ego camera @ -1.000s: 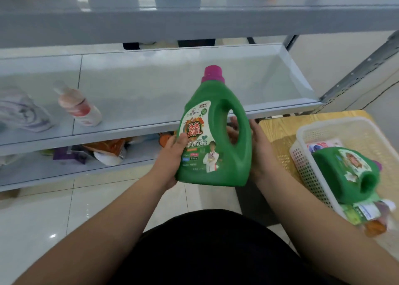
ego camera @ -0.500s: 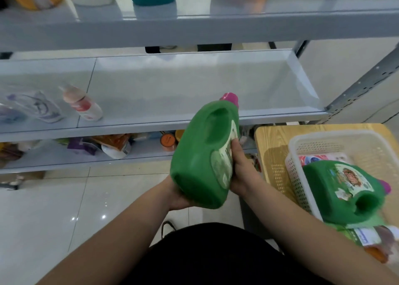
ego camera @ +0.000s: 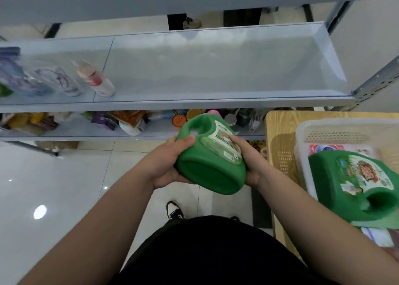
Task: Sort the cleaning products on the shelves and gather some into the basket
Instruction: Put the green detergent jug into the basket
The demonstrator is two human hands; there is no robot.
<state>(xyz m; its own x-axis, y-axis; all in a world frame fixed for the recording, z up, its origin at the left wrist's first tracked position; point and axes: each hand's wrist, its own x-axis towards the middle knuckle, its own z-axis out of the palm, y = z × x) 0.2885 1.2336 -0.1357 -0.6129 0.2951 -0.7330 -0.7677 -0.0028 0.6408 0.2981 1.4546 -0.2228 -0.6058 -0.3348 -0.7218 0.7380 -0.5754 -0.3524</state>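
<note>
We hold a green jug (ego camera: 207, 168) in both hands, left of the basket (ego camera: 302, 129)
Our left hand (ego camera: 166, 161) curls round the handle side, thumb on top; our right hand (ego camera: 248, 157) grips the label side. The jug is tipped with its base towards us, in the air, apart from the basket. A second jug (ego camera: 354, 185) lies on its side inside the basket, which sits on the worktop (ego camera: 278, 129). Left of the basket, farther from us, runs the shelf (ego camera: 216, 69), a pink bottle (ego camera: 97, 81) near its left end

We seem to be in a shop or stockroom: grey metal shelves (ego camera: 194, 103) carrying cleaning products (ego camera: 95, 79), a glossy tiled floor (ego camera: 54, 187), and a basket (ego camera: 302, 138).
</note>
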